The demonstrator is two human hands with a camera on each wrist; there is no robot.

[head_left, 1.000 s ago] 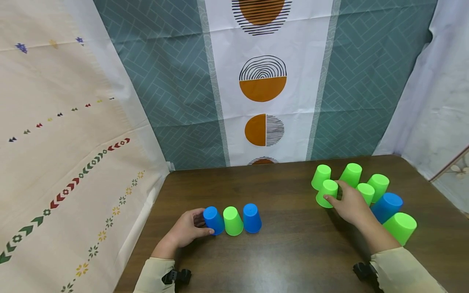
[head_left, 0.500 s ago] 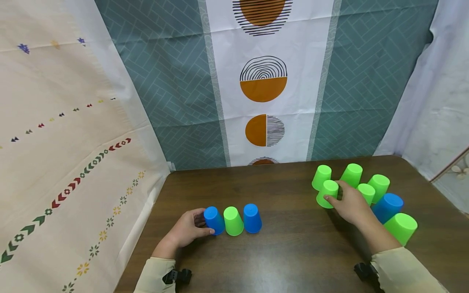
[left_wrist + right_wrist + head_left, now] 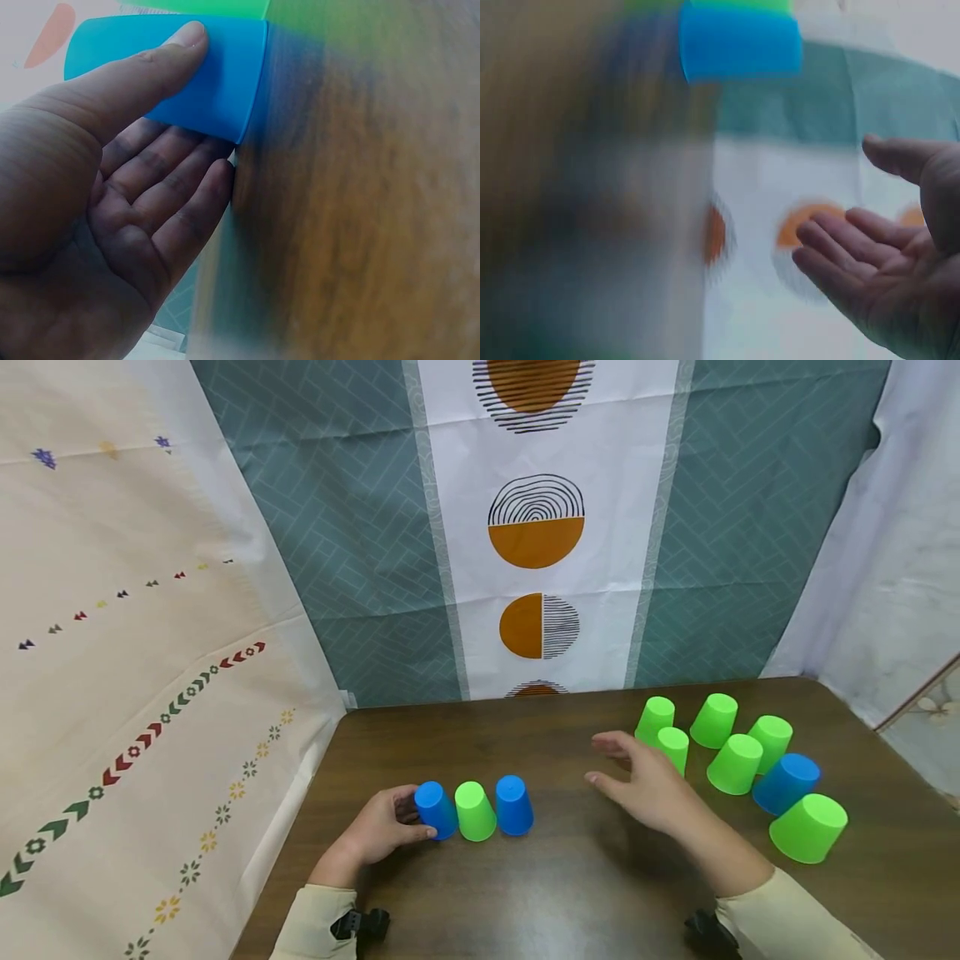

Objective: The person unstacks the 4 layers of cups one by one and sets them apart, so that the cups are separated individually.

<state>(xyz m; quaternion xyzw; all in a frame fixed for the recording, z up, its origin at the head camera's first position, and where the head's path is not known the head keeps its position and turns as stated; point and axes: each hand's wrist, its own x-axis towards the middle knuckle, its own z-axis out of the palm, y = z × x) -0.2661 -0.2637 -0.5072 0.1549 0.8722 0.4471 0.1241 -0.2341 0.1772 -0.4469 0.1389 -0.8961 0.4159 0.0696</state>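
Three upside-down cups stand in a row on the left half of the table: a blue cup (image 3: 437, 812), a green cup (image 3: 476, 812) and another blue cup (image 3: 515, 807). My left hand (image 3: 377, 829) holds the leftmost blue cup from its left side. In the left wrist view the thumb (image 3: 169, 64) lies on that cup's wall, with the fingers reaching behind it. Over the middle right of the table my right hand (image 3: 652, 785) is spread and holds nothing. Its thumb and fingers stand apart, also in the right wrist view. Nearest to it is a green cup (image 3: 673, 747), partly hidden by the hand.
Several more green cups stand upside down at the right, among them a near one (image 3: 808, 829) and a far one (image 3: 714, 721). A blue cup (image 3: 786, 783) stands among them. Patterned cloths (image 3: 360, 527) hang behind the brown table (image 3: 570, 893).
My right hand has let go of the green cup at the right group and moved left, away from it. The left hand and its row have stayed put.
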